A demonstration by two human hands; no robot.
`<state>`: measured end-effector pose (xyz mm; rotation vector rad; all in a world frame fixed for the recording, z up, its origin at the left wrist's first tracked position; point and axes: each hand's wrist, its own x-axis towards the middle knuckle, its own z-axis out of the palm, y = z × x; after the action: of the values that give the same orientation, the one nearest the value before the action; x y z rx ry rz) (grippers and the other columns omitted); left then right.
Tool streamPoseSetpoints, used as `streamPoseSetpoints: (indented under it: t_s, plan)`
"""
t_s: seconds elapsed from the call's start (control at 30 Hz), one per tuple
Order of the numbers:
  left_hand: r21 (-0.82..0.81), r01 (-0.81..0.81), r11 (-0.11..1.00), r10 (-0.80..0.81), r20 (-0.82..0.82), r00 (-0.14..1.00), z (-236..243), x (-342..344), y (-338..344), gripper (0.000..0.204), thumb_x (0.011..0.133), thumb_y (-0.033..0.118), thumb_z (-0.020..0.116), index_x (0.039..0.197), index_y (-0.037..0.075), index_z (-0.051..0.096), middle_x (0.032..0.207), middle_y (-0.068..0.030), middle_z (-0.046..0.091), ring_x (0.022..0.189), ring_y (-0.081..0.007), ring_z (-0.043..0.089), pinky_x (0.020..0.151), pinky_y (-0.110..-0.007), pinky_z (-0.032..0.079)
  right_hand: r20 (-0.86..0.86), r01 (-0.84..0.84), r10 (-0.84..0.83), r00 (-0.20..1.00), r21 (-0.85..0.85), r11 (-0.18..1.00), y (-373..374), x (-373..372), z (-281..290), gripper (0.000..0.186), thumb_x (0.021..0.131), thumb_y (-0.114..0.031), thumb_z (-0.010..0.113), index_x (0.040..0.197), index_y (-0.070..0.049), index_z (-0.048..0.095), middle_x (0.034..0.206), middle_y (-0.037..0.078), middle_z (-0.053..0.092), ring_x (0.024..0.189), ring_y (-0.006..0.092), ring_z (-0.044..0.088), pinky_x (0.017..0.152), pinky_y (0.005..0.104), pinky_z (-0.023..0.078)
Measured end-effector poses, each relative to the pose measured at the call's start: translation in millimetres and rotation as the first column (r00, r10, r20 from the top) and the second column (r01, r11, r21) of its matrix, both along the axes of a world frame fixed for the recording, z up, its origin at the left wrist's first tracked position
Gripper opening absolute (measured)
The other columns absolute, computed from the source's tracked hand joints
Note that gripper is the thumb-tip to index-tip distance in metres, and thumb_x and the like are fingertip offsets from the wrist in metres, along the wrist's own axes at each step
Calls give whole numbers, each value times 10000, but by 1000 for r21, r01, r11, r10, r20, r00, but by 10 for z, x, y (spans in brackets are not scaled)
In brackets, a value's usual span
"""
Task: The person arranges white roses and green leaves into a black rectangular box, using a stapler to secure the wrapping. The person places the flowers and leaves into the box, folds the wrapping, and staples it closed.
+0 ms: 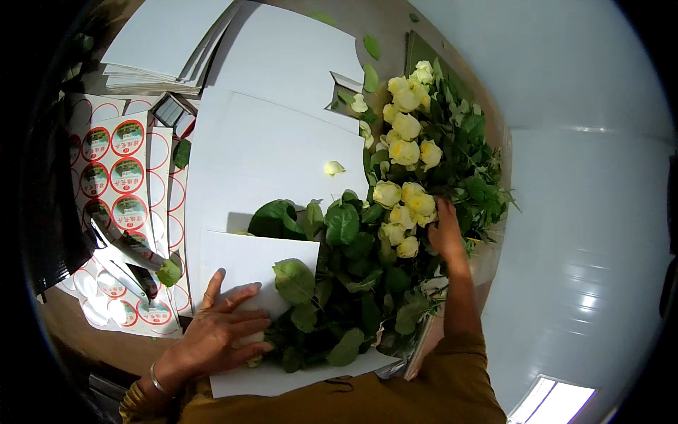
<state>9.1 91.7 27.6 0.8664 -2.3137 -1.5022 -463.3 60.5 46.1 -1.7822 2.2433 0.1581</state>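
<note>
My left hand (222,331) lies with its fingers spread over a white card (265,258) and the pale rose heads (253,340) at its lower edge. A bunch of dark green leafy stems (360,275) runs to the right from under the card, with another white sheet (296,378) beneath. My right hand (445,230) reaches into a pile of pale yellow roses (405,152) on the right, beside the nearer blooms. Its fingertips are partly hidden among flowers and leaves, so a grip cannot be made out.
Large white cardboard sheets (282,127) cover the middle of the table, with a loose petal (334,168) on top. More sheets (166,39) are stacked far left. Round red-edged stickers (127,177) and a white-handled cutting tool (116,251) lie at left. A pale wall (579,198) borders the right.
</note>
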Motion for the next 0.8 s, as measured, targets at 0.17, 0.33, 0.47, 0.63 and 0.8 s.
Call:
streamPoseSetpoints:
  t_s: [0.17,0.33,0.47,0.63,0.8]
  plan:
    - [-9,-20,1000,20,-10,1000,-30,8,22,313,754,362,700,940,110,689,1022,8,658,1262,-187,398,1106,-548,81,125,-2,-26,992,220,976,-592,325,826,573,768,9,515,1327,-67,417,1290,164,497,1201,263,476,985,341,382]
    - [-33,-18,999,18,-1,1000,-2,19,14,305,763,368,695,935,117,694,1003,8,664,1247,-183,419,1110,-521,87,51,-66,72,996,-113,991,-1743,351,440,333,901,-88,452,1229,-49,494,1123,170,607,1041,319,577,881,379,454]
    - [-30,-6,1000,6,-2,1000,7,29,1,301,763,372,697,925,119,694,994,15,665,1232,-184,437,1113,-505,88,-71,-45,48,996,36,998,-2118,430,-35,474,831,-1,490,1293,-91,437,1241,152,536,1114,299,532,918,405,432]
    - [-29,-27,999,27,-10,1000,-28,9,42,301,751,369,706,919,120,693,992,28,664,1224,-181,443,1107,-529,88,81,-141,147,986,-77,987,-1771,402,233,390,815,40,550,1185,-84,526,1167,113,563,1068,260,555,883,361,451]
    - [-18,-24,1000,24,7,1000,-6,-19,58,315,735,360,715,940,122,686,1002,28,664,1229,-191,438,1105,-558,79,442,-95,238,865,-321,942,-1097,480,630,341,777,114,545,1053,-82,582,1027,59,590,952,213,579,834,321,454]
